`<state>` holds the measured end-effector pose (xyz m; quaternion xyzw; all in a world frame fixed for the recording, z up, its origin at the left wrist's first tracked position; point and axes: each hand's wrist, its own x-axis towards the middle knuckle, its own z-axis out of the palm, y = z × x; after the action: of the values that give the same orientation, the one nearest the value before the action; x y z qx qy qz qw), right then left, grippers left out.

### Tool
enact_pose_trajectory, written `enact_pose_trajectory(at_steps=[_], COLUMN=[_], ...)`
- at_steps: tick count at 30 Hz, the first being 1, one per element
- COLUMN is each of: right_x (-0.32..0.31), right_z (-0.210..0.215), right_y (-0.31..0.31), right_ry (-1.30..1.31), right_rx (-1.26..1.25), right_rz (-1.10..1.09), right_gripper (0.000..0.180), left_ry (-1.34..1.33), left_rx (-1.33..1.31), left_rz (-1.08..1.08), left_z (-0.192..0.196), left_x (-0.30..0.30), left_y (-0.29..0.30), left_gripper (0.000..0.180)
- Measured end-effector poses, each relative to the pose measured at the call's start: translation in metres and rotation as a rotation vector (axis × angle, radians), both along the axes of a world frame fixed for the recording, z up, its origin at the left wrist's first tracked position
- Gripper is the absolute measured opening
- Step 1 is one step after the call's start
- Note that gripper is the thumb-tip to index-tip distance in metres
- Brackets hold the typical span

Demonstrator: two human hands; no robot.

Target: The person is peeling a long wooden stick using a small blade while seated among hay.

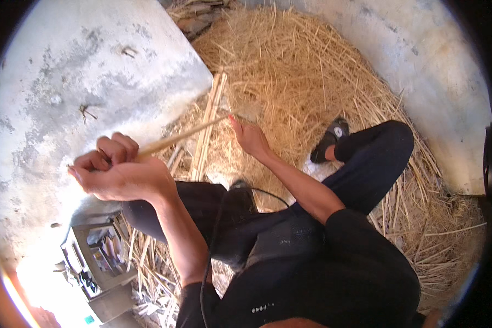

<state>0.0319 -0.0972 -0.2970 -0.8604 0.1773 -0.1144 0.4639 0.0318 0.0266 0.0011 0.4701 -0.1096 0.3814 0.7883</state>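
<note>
Head view. One pale strip [183, 135], slanting from the left hand, near and left, to the right hand, farther off and right. Left hand [120, 169] curled closed around its near end, palm turned up; likely the anchoring grip. Right hand [250, 138] has a fingertip at the far end; whether it pinches, cannot tell. Wide spacing probably steadies the length between.

Knees spread, presumably to leave working room. Slats [206, 128] lie lengthwise beyond the strip, by the left wall [109, 71]; perhaps kept within reach.

Counts: two hands, one strip held, at least two slats, two shoes [333, 136], two metal stubs [128, 52] on the wall, one open box [95, 254] near left, one fibre heap [290, 60] far; loose stalks uncountable.
</note>
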Motion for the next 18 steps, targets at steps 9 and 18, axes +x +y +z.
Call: enact_pose_trajectory(at_steps=[9, 18], right_x=[0.009, 0.003], right_z=[-0.019, -0.04], right_y=[-0.01, -0.007], right_ry=[0.1, 0.051], right_rx=[-0.092, -0.02], right_rz=[-0.064, -0.092], right_gripper=[0.051, 0.056], left_ry=[-0.079, -0.037], left_rx=[0.004, 0.029], left_rz=[-0.128, -0.043], left_z=[0.001, -0.003], left_x=[-0.001, -0.004], left_y=[-0.006, -0.012], left_gripper=[0.044, 0.043])
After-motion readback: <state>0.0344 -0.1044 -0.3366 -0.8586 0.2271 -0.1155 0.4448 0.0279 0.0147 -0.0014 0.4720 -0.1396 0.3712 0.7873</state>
